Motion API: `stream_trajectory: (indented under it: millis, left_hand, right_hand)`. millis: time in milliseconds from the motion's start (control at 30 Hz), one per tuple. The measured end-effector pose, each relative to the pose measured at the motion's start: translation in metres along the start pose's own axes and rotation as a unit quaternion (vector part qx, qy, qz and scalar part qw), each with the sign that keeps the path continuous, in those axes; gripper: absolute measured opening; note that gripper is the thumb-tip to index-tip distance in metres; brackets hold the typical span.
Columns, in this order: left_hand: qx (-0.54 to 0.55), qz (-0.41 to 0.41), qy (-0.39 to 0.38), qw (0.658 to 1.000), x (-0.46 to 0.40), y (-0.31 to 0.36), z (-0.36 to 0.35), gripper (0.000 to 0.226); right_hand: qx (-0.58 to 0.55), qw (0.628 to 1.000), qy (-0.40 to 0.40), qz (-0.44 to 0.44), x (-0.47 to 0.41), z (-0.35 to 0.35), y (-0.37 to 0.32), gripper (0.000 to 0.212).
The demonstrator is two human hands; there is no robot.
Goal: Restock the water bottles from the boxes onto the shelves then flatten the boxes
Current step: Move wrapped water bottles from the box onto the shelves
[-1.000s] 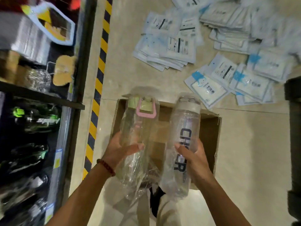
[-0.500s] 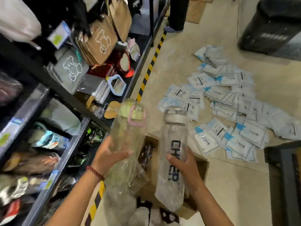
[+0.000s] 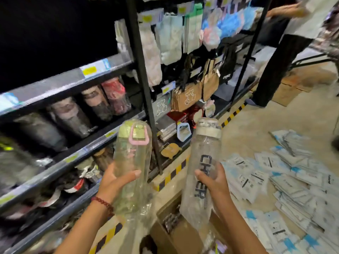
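Shelving of dark metal [image 3: 77, 143] fills the left side, its tiers stocked with blurred bottles wrapped in plastic [image 3: 69, 118], and yellow price labels [image 3: 89, 70] sit along the shelf edges. Just in front of it, the left hand [image 3: 117, 182], with a red beaded bracelet [image 3: 102, 203] on the wrist, grips a clear plastic water bottle with a green lid and pink carry loop [image 3: 133, 162]; the thumb lies across the front and the fingers curl behind. That bottle is upright, sheathed in a loose clear bag that hangs below the hand, and is held up beside the middle shelf tier.

Behind it a black upright post [image 3: 145, 88] divides the rack, and past the post hang brown paper bags printed with a bear outline [image 3: 187, 96] and pale soft goods in packets [image 3: 172, 37]. A yellow and black striped floor strip [image 3: 172, 175] runs along the rack's foot. Low in the middle, an open brown cardboard box [image 3: 176, 235] sits on the floor between the forearms.

The right hand [image 3: 214, 182] clasps a second clear plastic bottle with a grey lid and dark lettering down its side [image 3: 203, 162], tilted slightly, also bagged and held above the box. To the right, white and blue flat packets [image 3: 293, 180] lie scattered over the beige floor [image 3: 266, 121]. Far right, another person's dark trouser leg [image 3: 275, 70] stands by the rack.
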State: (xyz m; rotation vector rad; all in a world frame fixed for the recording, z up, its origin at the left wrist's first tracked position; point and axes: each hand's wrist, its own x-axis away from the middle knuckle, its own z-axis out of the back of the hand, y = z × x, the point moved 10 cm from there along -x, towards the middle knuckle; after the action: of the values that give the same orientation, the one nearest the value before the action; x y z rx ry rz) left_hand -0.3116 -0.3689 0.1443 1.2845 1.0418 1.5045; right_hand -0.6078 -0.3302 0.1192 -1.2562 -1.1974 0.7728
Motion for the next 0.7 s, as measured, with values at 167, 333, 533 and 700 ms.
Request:
stream_trajectory:
  millis: [167, 333, 533, 700]
  left_hand:
    - [0.023, -0.035, 0.117, 0.992, 0.032, 0.021, 0.065, 0.088]
    - [0.054, -0.048, 0.201, 0.977, 0.062, 0.027, 0.130, 0.079]
    - [0.060, -0.024, 0.277, 0.959, 0.079, 0.003, 0.222, 0.075]
    - [0.054, 0.012, 0.297, 0.953, 0.069, -0.031, 0.277, 0.086]
  right_hand:
    - [0.003, 0.996, -0.086, 0.021, 0.000, -0.068, -0.024, 0.065]
    - [0.021, 0.986, -0.166, 0.026, 0.006, -0.150, -0.027, 0.079]
    - [0.023, 0.969, -0.246, -0.007, 0.020, -0.257, -0.004, 0.076]
    - [0.027, 0.964, -0.263, -0.042, 0.023, -0.332, 0.026, 0.073]
